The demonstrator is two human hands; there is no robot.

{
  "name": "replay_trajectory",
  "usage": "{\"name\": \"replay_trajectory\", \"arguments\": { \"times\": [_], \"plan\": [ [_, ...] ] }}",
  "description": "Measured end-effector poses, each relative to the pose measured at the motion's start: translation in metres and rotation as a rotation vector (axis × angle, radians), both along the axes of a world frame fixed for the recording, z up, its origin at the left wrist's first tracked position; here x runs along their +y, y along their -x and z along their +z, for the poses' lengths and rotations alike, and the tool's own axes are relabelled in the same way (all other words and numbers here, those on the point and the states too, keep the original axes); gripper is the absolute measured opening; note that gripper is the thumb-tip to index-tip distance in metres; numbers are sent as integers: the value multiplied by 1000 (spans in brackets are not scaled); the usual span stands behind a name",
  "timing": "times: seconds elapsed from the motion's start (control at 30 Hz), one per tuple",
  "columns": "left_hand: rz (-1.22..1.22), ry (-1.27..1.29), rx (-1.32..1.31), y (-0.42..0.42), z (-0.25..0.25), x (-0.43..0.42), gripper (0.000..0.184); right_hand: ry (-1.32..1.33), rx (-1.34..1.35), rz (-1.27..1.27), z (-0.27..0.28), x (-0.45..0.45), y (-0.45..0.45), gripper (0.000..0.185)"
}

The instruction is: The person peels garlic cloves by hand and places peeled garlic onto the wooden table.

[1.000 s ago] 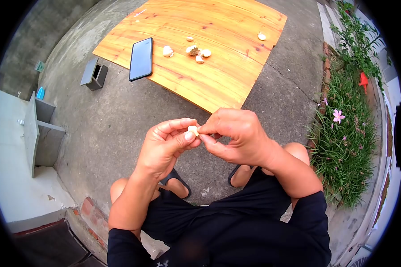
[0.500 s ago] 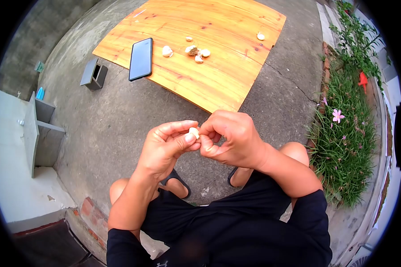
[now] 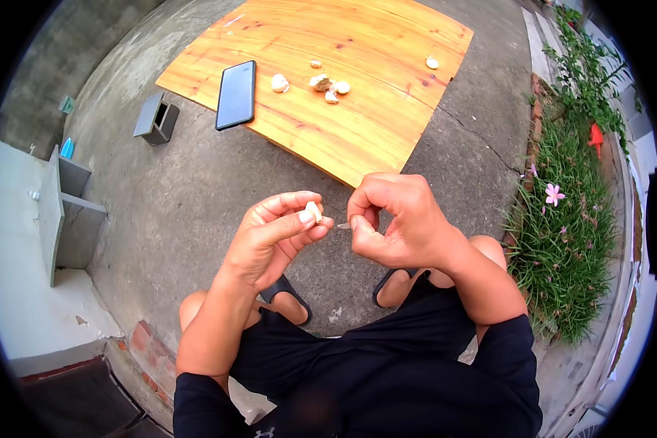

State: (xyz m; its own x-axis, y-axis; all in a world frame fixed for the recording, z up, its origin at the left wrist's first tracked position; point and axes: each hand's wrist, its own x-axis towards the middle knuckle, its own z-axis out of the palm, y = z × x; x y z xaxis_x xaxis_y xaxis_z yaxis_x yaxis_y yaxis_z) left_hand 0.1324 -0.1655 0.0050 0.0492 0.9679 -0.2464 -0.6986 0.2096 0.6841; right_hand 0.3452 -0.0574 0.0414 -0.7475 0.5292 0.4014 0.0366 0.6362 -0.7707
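Observation:
Between the thumb and fingers of my left hand [image 3: 264, 237] is a pale garlic clove [image 3: 314, 211]. Apart from it, to the right, my right hand [image 3: 407, 225] pinches a thin, whitish strip of garlic skin [image 3: 344, 226]. Both hands are over the ground, just short of the near edge of the wooden table [image 3: 372, 131]. On its top lie a whitish garlic piece [image 3: 279, 83], a broken garlic bulb [image 3: 320, 82] with several cloves about it, and a lone clove [image 3: 432, 63] toward the right edge.
A phone [image 3: 236, 95] lies at the table's left front edge. Left of the table, a small grey box-like stool [image 3: 155, 119] stands on the concrete ground. Grassy plants [image 3: 573, 241] with pink flowers grow along the right, and a white structure [image 3: 33, 277] is at the left.
My right hand has moved right, away from the clove, and a strip of skin now shows in its pinch. My left hand still holds the clove in nearly the same place.

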Motion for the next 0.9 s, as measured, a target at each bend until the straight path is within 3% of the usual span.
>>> {"name": "replay_trajectory", "arguments": {
  "times": [0.3,0.9],
  "plan": [
    [7,-58,55,-4,-4,0,28,103,127,-34,-6,-7,9,9],
    [-44,-39,57,-6,-3,-2,29,-130,87,-87,-13,-6,10,13]
  ]
}}
